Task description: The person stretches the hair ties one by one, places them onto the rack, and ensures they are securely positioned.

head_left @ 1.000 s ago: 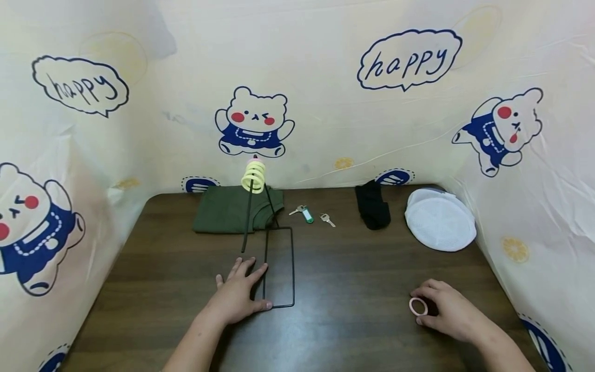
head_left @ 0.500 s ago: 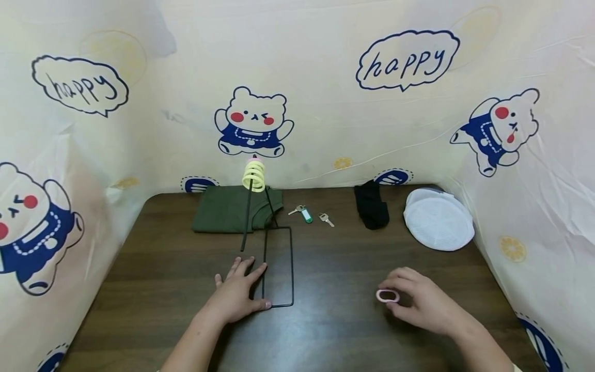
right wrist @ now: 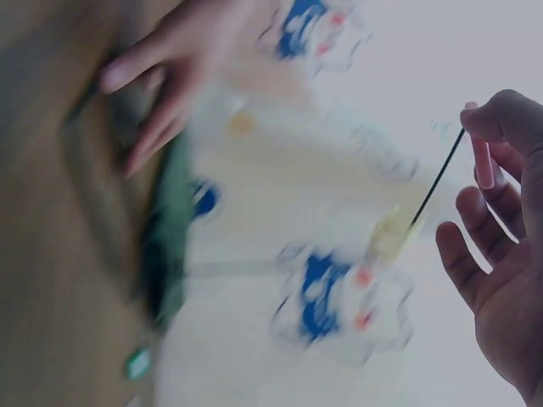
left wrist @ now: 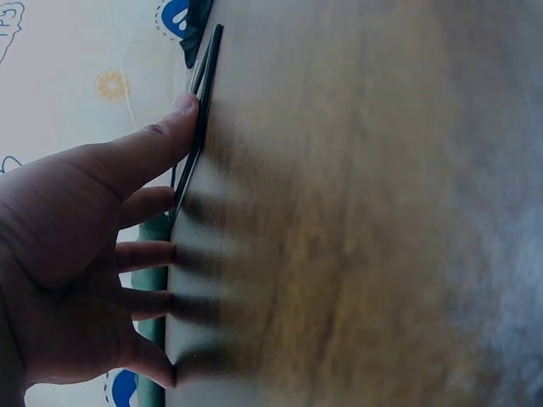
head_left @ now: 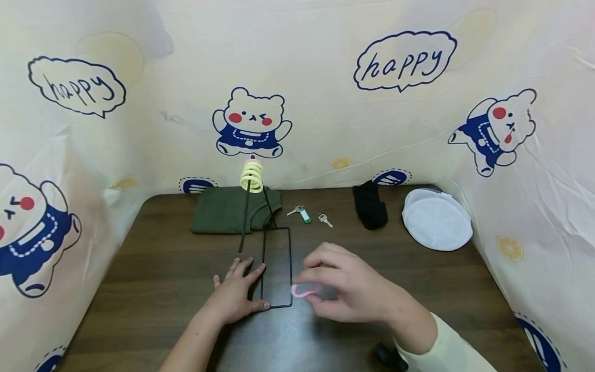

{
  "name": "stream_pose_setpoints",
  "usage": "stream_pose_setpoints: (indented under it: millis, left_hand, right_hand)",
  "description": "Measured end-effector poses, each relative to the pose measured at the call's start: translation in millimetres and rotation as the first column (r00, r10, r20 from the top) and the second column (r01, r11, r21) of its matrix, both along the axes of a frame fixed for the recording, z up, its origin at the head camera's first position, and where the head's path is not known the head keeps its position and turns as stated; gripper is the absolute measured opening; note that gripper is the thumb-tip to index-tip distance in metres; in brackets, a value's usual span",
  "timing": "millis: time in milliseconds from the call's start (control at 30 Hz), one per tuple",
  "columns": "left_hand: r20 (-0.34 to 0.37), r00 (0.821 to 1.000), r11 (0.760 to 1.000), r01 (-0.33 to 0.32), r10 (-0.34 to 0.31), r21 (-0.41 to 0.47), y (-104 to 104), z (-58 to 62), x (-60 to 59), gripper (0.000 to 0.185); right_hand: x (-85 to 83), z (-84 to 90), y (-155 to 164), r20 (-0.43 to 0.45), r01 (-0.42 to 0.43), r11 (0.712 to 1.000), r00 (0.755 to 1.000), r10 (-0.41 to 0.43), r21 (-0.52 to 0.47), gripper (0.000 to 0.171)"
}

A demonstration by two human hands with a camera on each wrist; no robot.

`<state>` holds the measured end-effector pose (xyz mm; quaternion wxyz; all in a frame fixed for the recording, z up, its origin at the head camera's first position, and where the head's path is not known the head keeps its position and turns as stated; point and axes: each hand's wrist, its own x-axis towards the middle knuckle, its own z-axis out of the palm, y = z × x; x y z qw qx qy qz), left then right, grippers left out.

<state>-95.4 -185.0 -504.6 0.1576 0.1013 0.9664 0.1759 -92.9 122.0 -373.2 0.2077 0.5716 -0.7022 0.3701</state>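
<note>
A black wire stand has a rectangular base [head_left: 277, 268] flat on the dark wooden table [head_left: 153, 289] and a thin upright rod [head_left: 245, 219] carrying several yellow rings [head_left: 252, 176]. My left hand [head_left: 237, 293] lies flat on the table with straight fingers pressing the left side of the base [left wrist: 197, 127]. My right hand [head_left: 346, 287] hovers just right of the base and pinches a pink ring [head_left: 304, 290] between thumb and fingers. The right wrist view is blurred; the pink ring [right wrist: 482, 161] shows there at my fingertips, with the rod [right wrist: 437, 182] behind.
At the back of the table lie a folded green cloth [head_left: 225, 209], a key with a green tag [head_left: 302, 213], a single key [head_left: 325, 220], a black cloth [head_left: 370, 207] and a white mesh cap [head_left: 437, 219]. Printed plastic sheeting [head_left: 325, 103] walls three sides.
My right hand has lifted the pink ring from the table's right side and carried it left, up to the stand's base. My left hand has stayed put.
</note>
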Motion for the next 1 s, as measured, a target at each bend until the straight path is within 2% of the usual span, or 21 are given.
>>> stream_pose_setpoints:
  millis: [133,200,367,433,667,867,1000]
  left_hand:
    - [-0.007,1.0,1.0,-0.001,0.002,0.005,-0.7,-0.6,-0.4,0.095]
    - [-0.011,1.0,0.999,-0.011,0.011,0.039,-1.3,-0.1,-0.2,0.095]
    - [-0.027,1.0,0.993,-0.006,0.01,0.119,-1.8,2.8,1.3,0.1]
    - [-0.033,0.999,0.993,0.005,-0.001,0.116,-2.0,2.8,1.2,0.102]
    - [-0.025,0.999,0.999,0.022,-0.021,0.038,-2.8,1.6,-0.5,0.095]
    - [-0.007,1.0,1.0,0.017,-0.017,0.009,-1.9,1.3,-1.7,0.096]
    - [0.014,1.0,1.0,0.008,-0.008,0.016,-0.7,3.1,0.0,0.095]
  right_hand:
    - [-4.2,28.2,-32.4,-0.132,-0.025,1.0,0.991,0.023,-0.017,0.03]
    - [-6.0,39.2,-44.8,-0.177,-0.035,0.999,0.984,0.029,-0.027,0.029]
    - [-13.6,58.9,-68.0,-0.235,-0.039,0.997,0.972,0.023,-0.065,0.026]
    - [-17.7,63.7,-74.6,-0.242,-0.023,0.997,0.97,0.006,-0.069,0.024]
    - [-40.4,64.9,-85.8,-0.228,0.079,0.997,0.971,-0.075,0.007,0.023]
    - [-71.8,60.7,-92.0,-0.215,0.146,0.989,0.967,-0.137,0.03,0.026]
    - [-94.4,58.7,-94.0,-0.226,0.219,0.973,0.954,-0.199,0.07,0.028]
